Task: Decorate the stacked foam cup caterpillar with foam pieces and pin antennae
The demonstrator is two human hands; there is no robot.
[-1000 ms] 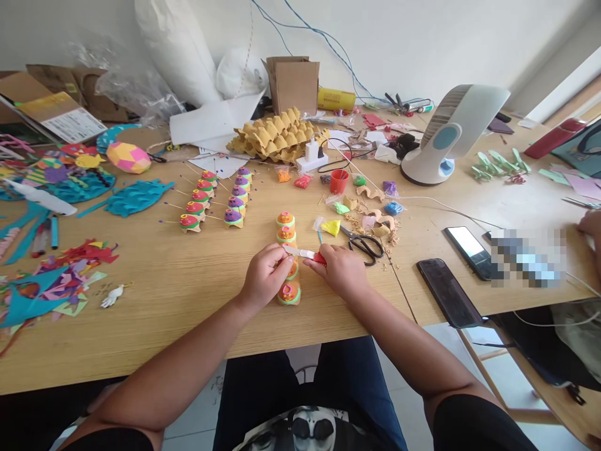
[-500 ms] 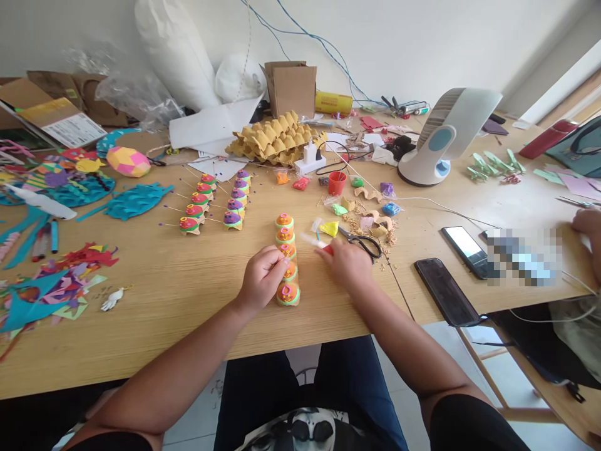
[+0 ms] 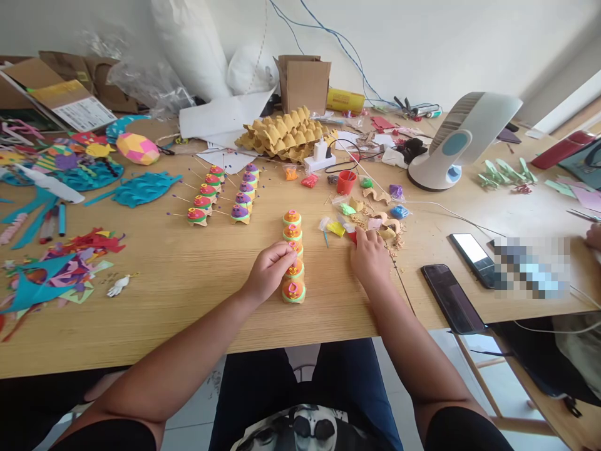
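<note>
A strip of egg-carton cups (image 3: 293, 291) stands on the table, covered in orange and green clay with small pink and yellow pieces. My left hand (image 3: 268, 270) pinches its thumb and forefinger together at the strip's middle cup; what it pinches is too small to make out. My right hand (image 3: 370, 257) rests on the table to the right, fingers curled down over a red-handled tool (image 3: 352, 237), mostly hidden. Beside it lie a yellow clay packet (image 3: 335, 228) and a thin blue stick (image 3: 325, 238). The black scissors are out of sight behind this hand.
Red and purple cup strips with pins (image 3: 201, 203) stand to the left. Behind are stacked egg trays (image 3: 282, 134), a red cup (image 3: 345, 183) and a white fan (image 3: 444, 147). Two phones (image 3: 453, 297) lie right, near another person's hand (image 3: 594, 235). Paper scraps (image 3: 61, 275) cover the left.
My right hand has moved right and away from the strip, lowering the red-handled tool to the table over the scissors. My left hand stays pinched at the strip. The view has shifted slightly.
</note>
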